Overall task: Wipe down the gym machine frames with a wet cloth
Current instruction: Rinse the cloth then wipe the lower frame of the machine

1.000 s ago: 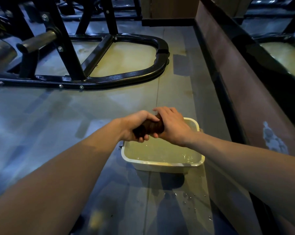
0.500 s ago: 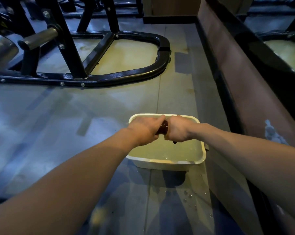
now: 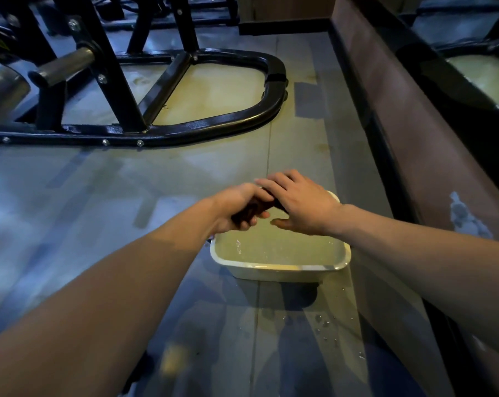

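Over a white basin of water on the floor, both hands hold a dark rolled cloth. My left hand grips its left end with curled fingers. My right hand lies over the right end, fingers loosened and spread, thumb below; most of the cloth is hidden between the hands. The black gym machine frame lies on the floor ahead to the left, its curved base tube about a forearm's length beyond the basin.
A low brown wall runs along the right, close to the basin. Water drops spot the grey floor by the basin. A steel roller bar sticks out of the frame at the upper left.
The hands have risen a little above the basin. My right hand has gone from a tight fist on the cloth to loosened, spread fingers. My left hand still grips the cloth.
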The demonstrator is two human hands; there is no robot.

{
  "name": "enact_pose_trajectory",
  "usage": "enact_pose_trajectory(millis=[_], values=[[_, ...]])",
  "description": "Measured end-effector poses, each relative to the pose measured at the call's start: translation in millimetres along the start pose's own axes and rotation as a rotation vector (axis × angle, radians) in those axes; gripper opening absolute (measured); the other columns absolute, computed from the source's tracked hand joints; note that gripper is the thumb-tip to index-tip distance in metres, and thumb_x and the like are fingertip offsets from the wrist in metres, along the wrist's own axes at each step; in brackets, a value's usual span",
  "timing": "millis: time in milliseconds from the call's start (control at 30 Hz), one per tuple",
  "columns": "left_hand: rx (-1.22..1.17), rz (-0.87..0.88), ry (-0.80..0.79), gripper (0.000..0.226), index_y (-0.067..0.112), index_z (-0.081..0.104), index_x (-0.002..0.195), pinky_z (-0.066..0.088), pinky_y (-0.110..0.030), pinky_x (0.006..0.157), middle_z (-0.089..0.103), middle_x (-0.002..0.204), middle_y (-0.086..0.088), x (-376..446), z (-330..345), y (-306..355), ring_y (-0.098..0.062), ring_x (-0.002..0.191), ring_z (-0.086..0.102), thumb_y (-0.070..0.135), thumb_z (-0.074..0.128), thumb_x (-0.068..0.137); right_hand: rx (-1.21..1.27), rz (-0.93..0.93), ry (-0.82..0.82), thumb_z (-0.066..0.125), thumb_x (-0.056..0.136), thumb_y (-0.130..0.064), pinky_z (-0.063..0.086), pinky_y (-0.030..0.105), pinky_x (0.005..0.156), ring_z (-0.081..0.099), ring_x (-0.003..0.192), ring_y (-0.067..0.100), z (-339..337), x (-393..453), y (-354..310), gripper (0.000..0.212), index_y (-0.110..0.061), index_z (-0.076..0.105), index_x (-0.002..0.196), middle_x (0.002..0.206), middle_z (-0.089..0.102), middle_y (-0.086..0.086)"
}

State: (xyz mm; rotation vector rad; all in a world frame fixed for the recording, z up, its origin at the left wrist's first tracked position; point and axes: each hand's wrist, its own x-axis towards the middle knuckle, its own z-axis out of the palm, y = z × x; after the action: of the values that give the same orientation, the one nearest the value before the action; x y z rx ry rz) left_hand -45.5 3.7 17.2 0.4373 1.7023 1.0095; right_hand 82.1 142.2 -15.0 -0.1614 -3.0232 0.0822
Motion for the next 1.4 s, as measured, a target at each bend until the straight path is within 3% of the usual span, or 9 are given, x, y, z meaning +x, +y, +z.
enact_pose_trajectory(millis=[100, 233, 367, 500, 667, 833, 967, 1200, 1400], values=[[-0.171, -0.128, -0.225, 0.032, 0.004, 0.061, 0.115, 0.032, -0.016, 0.040, 0.062, 0.079, -0.006, -10.2, -8.2, 7.2, -0.009, 0.047, 0.046, 0.029, 0.062, 0.096, 0.019, -0.031, 0.102, 0.071, 0.095, -0.035, 0.049, 0.045, 0.105, 0.049, 0.130, 0.029, -4.9, -0.6, 3.0, 0.073, -0.018, 0.036, 0.157, 0.145, 0.054, 0.007], [0.143, -0.113, -0.216, 0.030, 0.005, 0.057, 0.118, 0.045, -0.020, 0.047, 0.061, 0.083, -0.007, -12.9, -9.6, 9.7, -0.012, 0.055, 0.053, 0.023, 0.068, 0.096, 0.182, -0.001, 0.001, 0.064, 0.101, -0.026, 0.055, 0.036, 0.084, 0.064, 0.102, 0.022, -5.0, 1.1, -2.2, 0.034, -0.018, 0.051, 0.131, 0.118, 0.067, 0.003], [0.771, 0.211, 0.027, 0.038, 0.020, 0.059, 0.122, 0.063, -0.039, 0.071, 0.067, 0.099, -0.008, -6.2, 2.4, 1.8, -0.023, 0.078, 0.070, 0.013, 0.075, 0.089, 0.184, 0.151, -0.075, 0.066, 0.099, -0.031, 0.056, 0.036, 0.075, 0.062, 0.083, 0.017, -6.4, 0.2, -8.7, 0.021, -0.023, 0.055, 0.115, 0.099, 0.067, -0.001], [1.319, 0.539, 0.263, 0.045, 0.024, 0.049, 0.133, 0.053, -0.038, 0.084, 0.065, 0.113, -0.003, -4.4, 1.2, -11.4, -0.025, 0.100, 0.062, 0.021, 0.069, 0.093, 0.406, 0.369, -0.231, 0.070, 0.090, -0.018, 0.062, 0.044, 0.072, 0.068, 0.078, 0.023, -8.4, 7.3, -25.4, 0.010, -0.018, 0.070, 0.100, 0.088, 0.071, 0.004], [1.575, 0.786, 0.303, 0.051, 0.030, 0.033, 0.147, 0.048, -0.033, 0.073, 0.055, 0.123, -0.004, -6.5, -16.4, -19.7, -0.027, 0.096, 0.062, 0.035, 0.057, 0.103, 0.800, 0.473, -0.433, 0.068, 0.085, -0.009, 0.040, 0.032, 0.052, 0.050, 0.068, 0.024, -18.0, 14.7, -29.3, 0.024, 0.005, 0.069, 0.104, 0.078, 0.059, 0.011], [1.643, 0.880, 0.251, 0.049, 0.029, 0.036, 0.149, 0.048, -0.029, 0.079, 0.050, 0.130, -0.002, -1.3, -15.5, -21.3, -0.021, 0.105, 0.059, 0.038, 0.053, 0.104, 0.875, 0.474, -0.597, 0.070, 0.093, -0.017, 0.048, 0.028, 0.061, 0.054, 0.074, 0.017, -15.5, 13.5, -15.2, 0.023, -0.006, 0.066, 0.114, 0.089, 0.062, 0.008], [1.343, 0.628, 0.347, 0.044, 0.031, 0.052, 0.141, 0.052, -0.035, 0.082, 0.062, 0.118, 0.001, 2.2, 3.2, -19.5, -0.022, 0.103, 0.061, 0.038, 0.061, 0.099, 0.651, 0.488, -0.451, 0.080, 0.090, -0.030, 0.060, 0.043, 0.090, 0.065, 0.111, 0.030, -4.8, 15.3, -6.6, 0.058, -0.017, 0.047, 0.136, 0.123, 0.062, 0.011], [-0.037, -0.059, 0.044, 0.038, 0.002, 0.056, 0.128, 0.034, -0.018, 0.037, 0.061, 0.087, -0.011, -1.0, -4.9, 2.3, -0.013, 0.054, 0.049, 0.028, 0.058, 0.101, -0.087, -0.045, -0.052, 0.074, 0.083, -0.062, 0.033, 0.045, 0.121, 0.023, 0.148, 0.031, -6.9, -2.1, 11.1, 0.109, -0.026, 0.011, 0.164, 0.165, 0.020, 0.005], [-0.191, -0.149, -0.290, 0.039, 0.001, 0.056, 0.124, 0.034, -0.015, 0.036, 0.064, 0.084, -0.010, -17.1, -3.3, 12.2, -0.012, 0.053, 0.049, 0.032, 0.061, 0.100, 0.056, -0.102, 0.132, 0.074, 0.093, -0.025, 0.053, 0.047, 0.103, 0.058, 0.124, 0.032, -8.0, 2.8, 6.4, 0.055, -0.012, 0.052, 0.142, 0.134, 0.063, 0.010]])
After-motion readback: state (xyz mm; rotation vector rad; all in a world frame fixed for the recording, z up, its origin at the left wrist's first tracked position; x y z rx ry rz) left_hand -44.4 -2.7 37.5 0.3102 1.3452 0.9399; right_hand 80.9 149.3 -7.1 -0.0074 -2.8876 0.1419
